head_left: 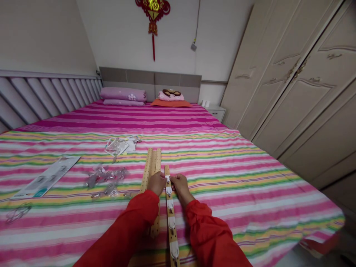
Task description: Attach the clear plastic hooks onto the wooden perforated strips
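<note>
A narrow wooden strip lies lengthwise before me on the striped bedcover. Along it sits a row of small white pieces, each with a ring-like loop and a small dark part. My left hand is closed, its fingertips pinching the left side of the uppermost white piece near the strip's far end. From the other side my right hand pinches the same piece, thumb and finger together. Partly under my left hand and sleeve lie several more wooden strips with rows of small holes.
Small clear plastic packets lie in a loose heap to the left. Beyond them is a pile of flat packaging. A long white card with loops and a thin wire-like bundle rest farther left. Wardrobes stand at right.
</note>
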{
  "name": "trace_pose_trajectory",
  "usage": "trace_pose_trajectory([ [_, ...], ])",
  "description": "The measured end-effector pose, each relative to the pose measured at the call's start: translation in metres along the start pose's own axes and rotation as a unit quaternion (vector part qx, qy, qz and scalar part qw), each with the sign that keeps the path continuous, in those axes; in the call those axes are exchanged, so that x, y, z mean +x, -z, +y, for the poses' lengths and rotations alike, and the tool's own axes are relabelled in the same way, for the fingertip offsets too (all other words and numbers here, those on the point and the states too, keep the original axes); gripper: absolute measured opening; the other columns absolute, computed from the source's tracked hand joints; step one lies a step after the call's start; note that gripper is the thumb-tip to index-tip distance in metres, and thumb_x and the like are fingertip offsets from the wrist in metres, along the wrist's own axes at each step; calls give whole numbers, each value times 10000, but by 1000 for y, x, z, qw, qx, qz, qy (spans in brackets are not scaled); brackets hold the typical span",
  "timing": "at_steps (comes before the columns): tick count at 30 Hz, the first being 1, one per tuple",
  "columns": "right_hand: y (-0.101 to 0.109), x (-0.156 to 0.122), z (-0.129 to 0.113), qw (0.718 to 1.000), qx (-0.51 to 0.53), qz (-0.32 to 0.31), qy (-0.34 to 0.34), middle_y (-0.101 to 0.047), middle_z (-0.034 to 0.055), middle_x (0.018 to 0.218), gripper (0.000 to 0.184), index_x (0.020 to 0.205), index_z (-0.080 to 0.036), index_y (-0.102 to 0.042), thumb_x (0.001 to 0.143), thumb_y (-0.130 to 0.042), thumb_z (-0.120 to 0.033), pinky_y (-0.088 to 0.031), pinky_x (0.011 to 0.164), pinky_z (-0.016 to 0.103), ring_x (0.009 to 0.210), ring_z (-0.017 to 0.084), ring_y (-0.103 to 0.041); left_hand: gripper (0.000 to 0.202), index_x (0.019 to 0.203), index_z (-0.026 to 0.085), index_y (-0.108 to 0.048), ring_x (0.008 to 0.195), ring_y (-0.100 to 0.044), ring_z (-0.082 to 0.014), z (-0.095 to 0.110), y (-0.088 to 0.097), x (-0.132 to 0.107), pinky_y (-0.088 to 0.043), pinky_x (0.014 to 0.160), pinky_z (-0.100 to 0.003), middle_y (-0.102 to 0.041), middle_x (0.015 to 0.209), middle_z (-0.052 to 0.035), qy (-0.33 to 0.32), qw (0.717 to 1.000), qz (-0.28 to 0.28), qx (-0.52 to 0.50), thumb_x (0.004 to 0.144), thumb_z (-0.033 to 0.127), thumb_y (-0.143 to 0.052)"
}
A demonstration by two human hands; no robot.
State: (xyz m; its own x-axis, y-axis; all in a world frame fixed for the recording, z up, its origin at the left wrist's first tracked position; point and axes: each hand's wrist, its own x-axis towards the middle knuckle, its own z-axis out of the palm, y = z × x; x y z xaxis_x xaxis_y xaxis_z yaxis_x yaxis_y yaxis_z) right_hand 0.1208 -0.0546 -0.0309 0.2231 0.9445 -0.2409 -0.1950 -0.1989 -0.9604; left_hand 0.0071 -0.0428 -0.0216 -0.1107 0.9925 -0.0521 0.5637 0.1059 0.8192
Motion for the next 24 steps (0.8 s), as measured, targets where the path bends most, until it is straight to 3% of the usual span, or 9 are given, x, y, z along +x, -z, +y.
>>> trace_pose_trajectory([
  [9, 0, 3, 2, 1000, -13, 3, -11, -439, -85, 270, 238, 515, -206, -461, 607, -676, -254, -294, 263, 179, 221, 81, -383, 146, 815, 171, -668, 612, -582, -122, 0, 1, -2, -397, 574, -212, -650, 663, -2, -16, 1000, 3, 0, 686, 139, -609],
  [24, 2, 11, 8, 999, -45, -4, -13, -426, -77, 257, 276, 465, -219, -426, 581, -674, -255, -273, 244, 182, 209, 95, -395, 99, 706, 165, -684, 646, -565, -143, 11, 3, -15, -384, 611, -237, -639, 648, -27, -34, 999, 6, 23, 672, 93, -626],
])
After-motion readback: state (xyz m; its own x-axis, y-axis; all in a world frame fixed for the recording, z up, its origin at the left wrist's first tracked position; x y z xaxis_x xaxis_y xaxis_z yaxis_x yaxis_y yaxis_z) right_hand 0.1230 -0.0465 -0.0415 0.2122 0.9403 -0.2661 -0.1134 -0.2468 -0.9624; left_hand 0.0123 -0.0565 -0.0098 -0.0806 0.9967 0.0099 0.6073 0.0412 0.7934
